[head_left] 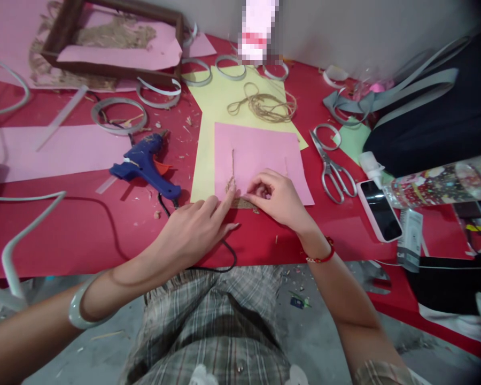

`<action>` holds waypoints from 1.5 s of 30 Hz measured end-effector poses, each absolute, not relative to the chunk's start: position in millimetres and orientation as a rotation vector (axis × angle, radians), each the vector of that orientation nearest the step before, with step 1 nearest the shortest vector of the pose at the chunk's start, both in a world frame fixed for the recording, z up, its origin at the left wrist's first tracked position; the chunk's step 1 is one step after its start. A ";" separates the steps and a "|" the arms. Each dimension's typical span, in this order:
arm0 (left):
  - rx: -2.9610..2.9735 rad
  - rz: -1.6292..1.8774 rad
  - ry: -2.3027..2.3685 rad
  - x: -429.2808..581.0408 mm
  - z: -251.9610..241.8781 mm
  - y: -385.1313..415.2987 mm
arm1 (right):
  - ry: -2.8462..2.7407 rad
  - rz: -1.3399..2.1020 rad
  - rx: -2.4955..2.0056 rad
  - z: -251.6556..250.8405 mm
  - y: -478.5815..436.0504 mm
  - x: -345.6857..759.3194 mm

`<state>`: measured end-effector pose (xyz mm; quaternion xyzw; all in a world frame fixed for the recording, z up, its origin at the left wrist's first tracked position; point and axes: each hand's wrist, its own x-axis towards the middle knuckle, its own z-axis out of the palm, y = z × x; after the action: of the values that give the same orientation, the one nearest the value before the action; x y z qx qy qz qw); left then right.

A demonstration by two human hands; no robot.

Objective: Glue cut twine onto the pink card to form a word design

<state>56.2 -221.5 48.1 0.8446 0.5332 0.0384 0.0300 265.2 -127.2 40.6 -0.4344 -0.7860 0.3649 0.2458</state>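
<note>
A pink sheet of paper (260,155) lies on a yellow sheet (206,155) in front of me. A thin brown twine piece (233,160) runs up its left part, with a small tangle at the lower end. My left hand (196,227) presses its stretched index finger on that end, thumb apart. My right hand (274,198) is closed, thumb and index finger pinched low on the sheet; what they hold, if anything, is too small to make out. Between the hands, a brown fibrous strip (242,203) lies along the sheet's lower edge, partly hidden.
A blue glue gun (146,166) lies left, its cord passing under my left arm. Scissors (331,168), a phone (379,211) and a patterned bottle (444,182) are right. Loose twine (268,104), several tape rings (120,115) and a brown frame (116,69) lie farther back.
</note>
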 end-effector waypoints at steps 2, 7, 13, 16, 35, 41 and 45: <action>2.624 0.234 1.585 53.7 44.7 -223.3 | -2.140 0.995 -1.190 40.9 -127.5 265.2; 2.742 0.317 1.495 51.5 38.4 -226.0 | -2.124 1.012 -1.188 41.9 -128.1 265.1; 2.767 0.281 1.516 55.7 37.8 -224.6 | -2.128 0.998 -1.201 42.7 -128.3 264.5; 2.698 0.291 1.529 57.1 38.1 -224.2 | -2.113 1.017 -1.204 43.3 -128.0 264.0; 2.678 0.234 1.562 58.2 43.9 -223.9 | -1.797 1.330 -1.239 36.8 -124.7 269.3; 2.687 0.275 1.576 58.2 44.6 -224.9 | -1.428 1.423 -1.181 36.3 -114.7 273.1; 2.573 0.523 1.564 52.4 44.2 -225.9 | -1.490 1.365 -1.195 47.2 -111.3 275.8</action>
<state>52.4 -225.9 44.2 0.8411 0.5114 0.1710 0.0427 275.8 -111.3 47.2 -0.4695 -0.5854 0.5360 0.3866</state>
